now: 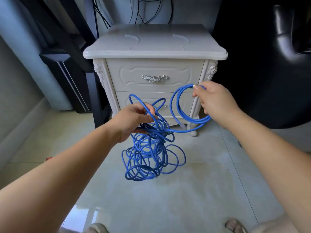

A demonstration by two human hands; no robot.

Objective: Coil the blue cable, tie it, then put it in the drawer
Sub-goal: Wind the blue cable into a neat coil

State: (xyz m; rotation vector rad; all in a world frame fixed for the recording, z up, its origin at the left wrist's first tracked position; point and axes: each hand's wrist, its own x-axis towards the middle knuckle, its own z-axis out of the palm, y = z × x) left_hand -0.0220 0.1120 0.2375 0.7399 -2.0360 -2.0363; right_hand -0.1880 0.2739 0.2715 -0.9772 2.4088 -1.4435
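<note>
At the far left a dark stand (70,78) leans by the wall. Next to it stands a white cabinet (154,46) with both drawers closed: the top drawer (134,81) carries a silver handle (154,78), and the lower drawer (186,105) is partly hidden behind the cable.

The left hand (134,118) is held out in front of the lower drawer, fingers and thumb curled around several strands of the blue cable (146,153). A few loose loops stand up above this hand. Below it, most of the cable hangs as a messy tangle of crossing loops of many sizes, over the pale tiles (193,190). Whether its lowest loops touch the floor is unclear. The cable is thin, round and bright blue all along.

From the tangle one strand runs right to a small, tidy coil of about three rounds, in front of the cabinet's right leg. A clear plug (182,126) dangles from the coil's bottom.

The right hand (213,103) holds this coil up, thumb and fingertips pinching its top, and the rounds pass behind the palm. The hands are apart, joined only by the cable.

To the right is a black chair (269,64). Along the bottom edge two slippers (234,225) show.
</note>
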